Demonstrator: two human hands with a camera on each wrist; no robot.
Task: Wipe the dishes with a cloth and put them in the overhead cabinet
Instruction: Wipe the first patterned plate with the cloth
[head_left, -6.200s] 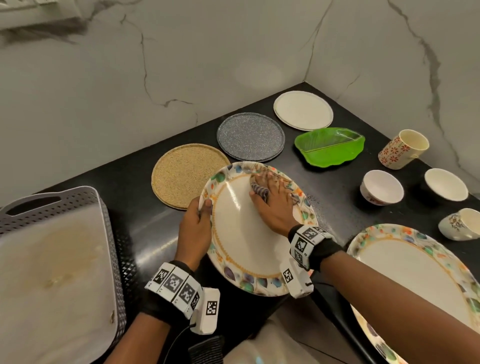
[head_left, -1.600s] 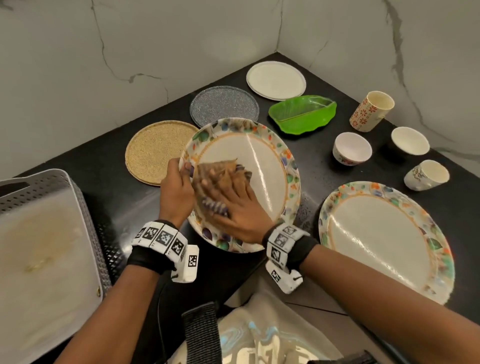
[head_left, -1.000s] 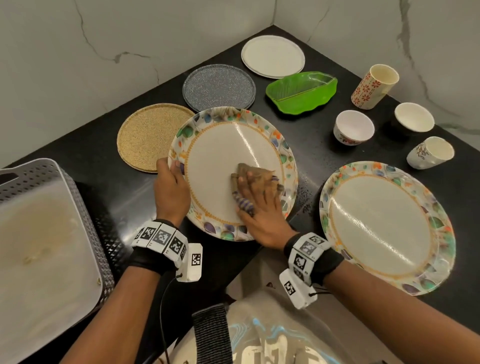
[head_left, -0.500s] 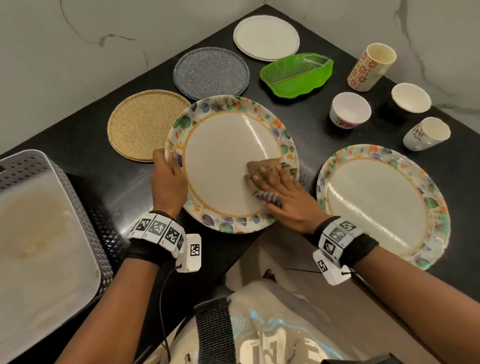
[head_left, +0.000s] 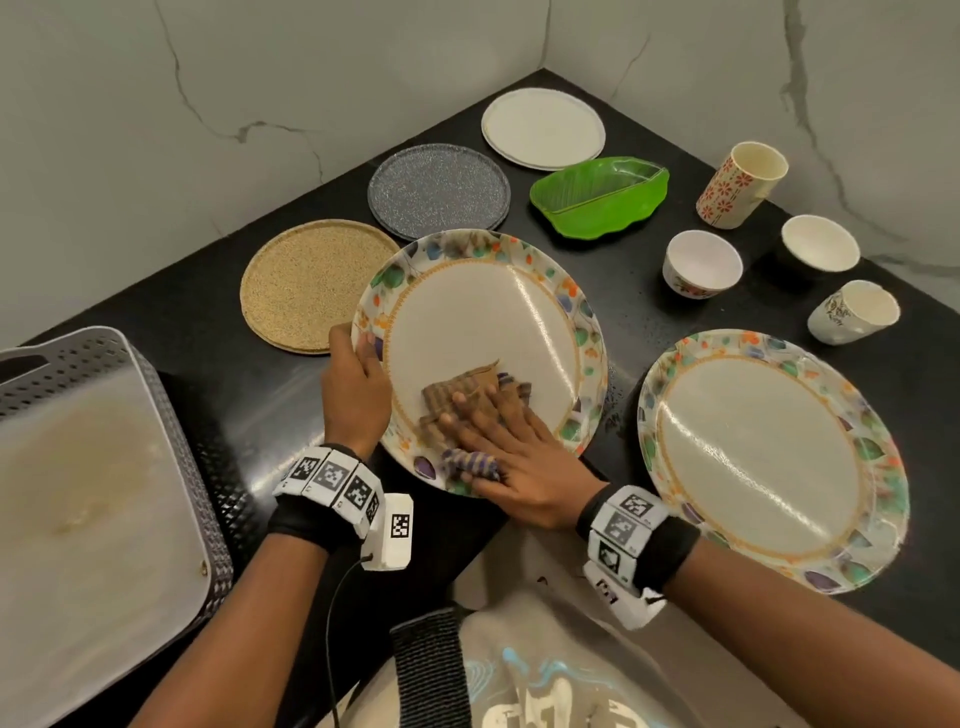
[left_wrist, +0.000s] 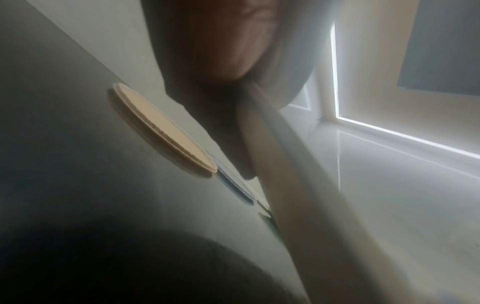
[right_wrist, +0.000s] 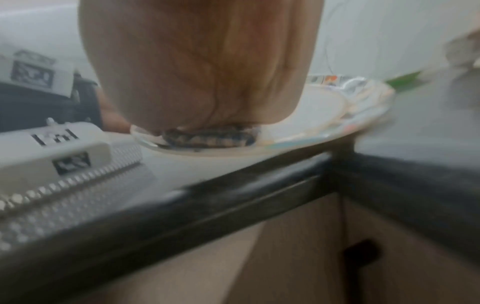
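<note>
A floral-rimmed plate (head_left: 483, 312) lies on the black counter (head_left: 208, 332) in front of me. My left hand (head_left: 356, 384) grips its left rim, thumb on top. My right hand (head_left: 498, 441) lies flat on a brown striped cloth (head_left: 462, 387) and presses it onto the plate's near part. A second floral plate (head_left: 769, 457) lies to the right. In the left wrist view my fingers (left_wrist: 221, 61) curl round the plate rim (left_wrist: 285, 185). The right wrist view shows the cloth (right_wrist: 207, 137) squeezed between my palm (right_wrist: 202, 61) and the plate (right_wrist: 324, 115).
A grey perforated tray (head_left: 78, 467) stands at the left. Behind the plate lie a gold mat (head_left: 311, 283), a grey glitter plate (head_left: 439, 189), a white plate (head_left: 543, 127) and a green leaf dish (head_left: 602, 200). Cups (head_left: 743, 184) and bowls (head_left: 701, 262) stand at the right.
My right hand has slid the cloth from the plate's right rim toward its near middle. The left hand keeps its hold on the left rim.
</note>
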